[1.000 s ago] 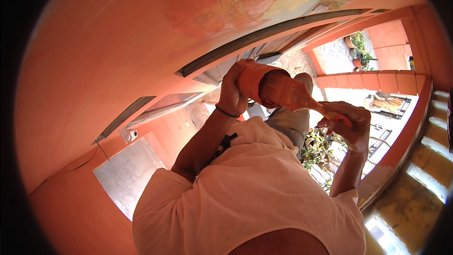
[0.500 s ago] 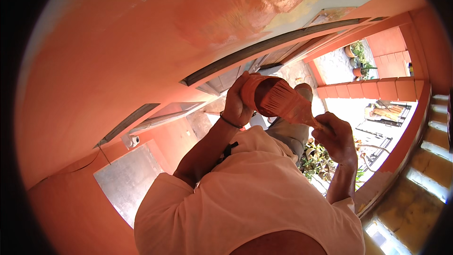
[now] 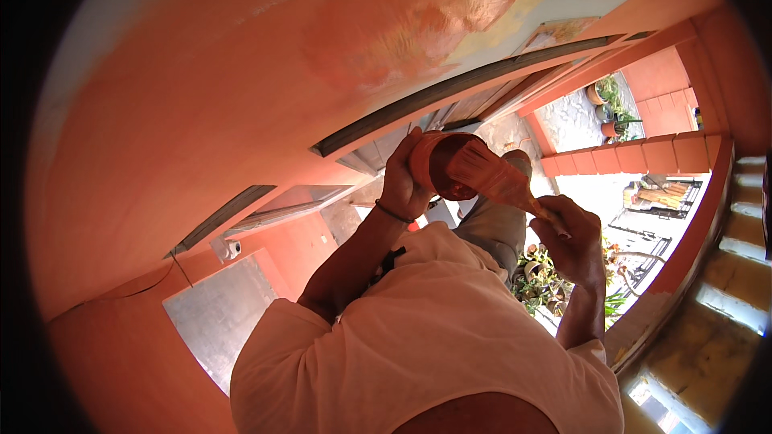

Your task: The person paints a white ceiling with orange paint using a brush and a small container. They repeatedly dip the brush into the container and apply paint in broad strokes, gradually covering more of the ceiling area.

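My brush (image 3: pixel 492 177) meets the paint cup (image 3: pixel 438 165) beside an orange wall (image 3: pixel 241 96)

My left hand (image 3: pixel 402 181) has its grip clamped round the cup, held up at chest height with its mouth tipped toward me; my right hand (image 3: pixel 572 235) has its grip closed on the brush handle, bristles lying across the cup's rim. A band circles my left wrist. Far below, potted plants (image 3: pixel 547 277) stand by a railing, and steps (image 3: pixel 736 261) run along the right
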A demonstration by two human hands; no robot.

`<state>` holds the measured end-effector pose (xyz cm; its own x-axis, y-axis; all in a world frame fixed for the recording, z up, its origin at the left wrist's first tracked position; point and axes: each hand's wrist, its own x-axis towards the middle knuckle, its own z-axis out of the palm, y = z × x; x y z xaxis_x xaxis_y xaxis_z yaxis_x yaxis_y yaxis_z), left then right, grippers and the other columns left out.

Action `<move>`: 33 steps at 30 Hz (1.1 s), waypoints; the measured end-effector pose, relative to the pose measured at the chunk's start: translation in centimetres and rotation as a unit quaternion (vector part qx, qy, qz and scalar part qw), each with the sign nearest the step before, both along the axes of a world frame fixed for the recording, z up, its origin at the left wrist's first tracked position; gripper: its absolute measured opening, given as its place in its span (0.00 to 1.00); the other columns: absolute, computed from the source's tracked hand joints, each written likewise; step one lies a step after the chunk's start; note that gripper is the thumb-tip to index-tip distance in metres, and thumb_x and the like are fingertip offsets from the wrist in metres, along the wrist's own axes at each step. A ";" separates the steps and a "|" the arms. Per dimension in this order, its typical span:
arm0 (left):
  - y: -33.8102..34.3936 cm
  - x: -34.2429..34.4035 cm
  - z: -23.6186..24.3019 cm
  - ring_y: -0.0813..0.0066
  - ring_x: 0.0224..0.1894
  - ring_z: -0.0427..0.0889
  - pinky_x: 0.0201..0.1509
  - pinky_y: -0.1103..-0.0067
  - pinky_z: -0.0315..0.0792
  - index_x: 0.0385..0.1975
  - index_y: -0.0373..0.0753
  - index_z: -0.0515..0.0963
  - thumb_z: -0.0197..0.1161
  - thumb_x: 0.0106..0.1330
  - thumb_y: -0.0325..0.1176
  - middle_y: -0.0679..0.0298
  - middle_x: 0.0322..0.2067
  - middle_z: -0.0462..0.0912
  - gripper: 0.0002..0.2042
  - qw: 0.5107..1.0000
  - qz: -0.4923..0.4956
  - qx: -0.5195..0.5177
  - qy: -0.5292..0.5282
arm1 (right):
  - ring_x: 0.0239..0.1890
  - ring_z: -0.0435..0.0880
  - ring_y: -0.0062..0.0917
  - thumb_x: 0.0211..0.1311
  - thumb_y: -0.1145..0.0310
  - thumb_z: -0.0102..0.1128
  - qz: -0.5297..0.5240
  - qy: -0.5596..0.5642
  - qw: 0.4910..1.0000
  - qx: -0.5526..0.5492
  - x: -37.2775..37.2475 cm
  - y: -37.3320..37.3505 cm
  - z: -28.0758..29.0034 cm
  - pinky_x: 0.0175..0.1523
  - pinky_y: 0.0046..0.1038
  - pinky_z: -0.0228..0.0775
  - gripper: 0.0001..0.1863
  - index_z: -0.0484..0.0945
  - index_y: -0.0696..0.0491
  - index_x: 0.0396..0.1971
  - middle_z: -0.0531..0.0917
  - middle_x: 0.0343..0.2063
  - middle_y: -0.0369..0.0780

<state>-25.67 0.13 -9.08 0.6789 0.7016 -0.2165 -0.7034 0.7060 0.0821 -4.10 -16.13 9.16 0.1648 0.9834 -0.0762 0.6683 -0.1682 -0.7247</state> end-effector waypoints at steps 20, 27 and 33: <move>0.3 0.2 -0.9 0.57 0.60 0.84 0.70 0.60 0.74 0.59 0.31 0.79 0.49 0.83 0.50 0.51 0.56 0.86 0.26 0.999 -0.020 -0.031 0.013 | 0.33 0.91 0.37 0.64 0.78 0.71 0.032 -0.026 0.997 0.063 0.2 0.5 -0.8 0.36 0.34 0.85 0.14 0.81 0.57 0.49 0.88 0.36 0.47; 0.5 0.0 -0.8 0.57 0.59 0.85 0.69 0.60 0.75 0.58 0.32 0.79 0.51 0.83 0.50 0.52 0.54 0.87 0.25 0.999 -0.024 -0.025 0.005 | 0.34 0.91 0.38 0.64 0.77 0.71 0.026 -0.024 0.998 0.054 0.2 0.8 -0.8 0.35 0.35 0.85 0.15 0.81 0.56 0.50 0.88 0.36 0.46; 0.5 0.1 -0.1 0.58 0.58 0.85 0.68 0.60 0.75 0.58 0.35 0.80 0.52 0.82 0.49 0.54 0.54 0.87 0.23 0.999 -0.009 -0.044 0.016 | 0.33 0.90 0.38 0.61 0.78 0.73 0.032 -0.029 0.998 0.048 0.6 1.1 -1.4 0.35 0.35 0.81 0.15 0.82 0.56 0.47 0.87 0.36 0.47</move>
